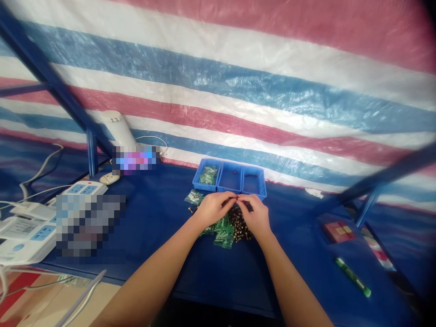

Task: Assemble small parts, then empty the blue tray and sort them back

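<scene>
My left hand [215,208] and my right hand [254,213] meet at the fingertips, just in front of the blue bins. Both are pinched around something too small to make out. Under and beside my right hand lies a pile of small brass-and-dark screw-like parts [240,227]. Small green-tinted bags of metal pieces [224,235] lie between my wrists, and another small bag [194,197] is left of my left hand. Of three joined blue bins, the left one holds similar bags [208,175]; the middle bin [230,179] and right bin [252,182] hold a few dark bits at most.
Power strips [42,232] with cables sit on the left of the blue table [146,227]. Behind them stands a white cylinder [120,131]. A green marker [353,277] and a red box [339,230] lie at the right. Striped sheeting hangs behind.
</scene>
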### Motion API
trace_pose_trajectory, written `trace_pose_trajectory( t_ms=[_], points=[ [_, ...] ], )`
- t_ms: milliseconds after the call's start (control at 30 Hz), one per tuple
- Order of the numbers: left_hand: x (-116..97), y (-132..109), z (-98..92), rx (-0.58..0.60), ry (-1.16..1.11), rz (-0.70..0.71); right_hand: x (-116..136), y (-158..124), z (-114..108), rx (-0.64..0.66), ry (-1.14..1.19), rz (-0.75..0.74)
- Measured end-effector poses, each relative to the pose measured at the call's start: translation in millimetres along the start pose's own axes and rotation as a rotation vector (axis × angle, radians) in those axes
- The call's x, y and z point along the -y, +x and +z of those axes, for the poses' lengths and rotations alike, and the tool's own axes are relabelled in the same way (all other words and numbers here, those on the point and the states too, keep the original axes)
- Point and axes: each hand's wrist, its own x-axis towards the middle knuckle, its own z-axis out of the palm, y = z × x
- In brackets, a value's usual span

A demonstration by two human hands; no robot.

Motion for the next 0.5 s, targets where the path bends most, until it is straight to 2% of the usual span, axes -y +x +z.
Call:
trace_pose_trajectory(
  t_ms=[267,500],
  points=[
    [-1.3,-0.7,0.1,0.03,0.034,-0.062,0.5,-1.2,2.4,0.046,-0.016,0.043],
    [-2.2,-0.7,0.6,0.049,0.026,-0.097,-0.5,-2.6,4.9,0.036,-0.026,-0.008]
  ],
)
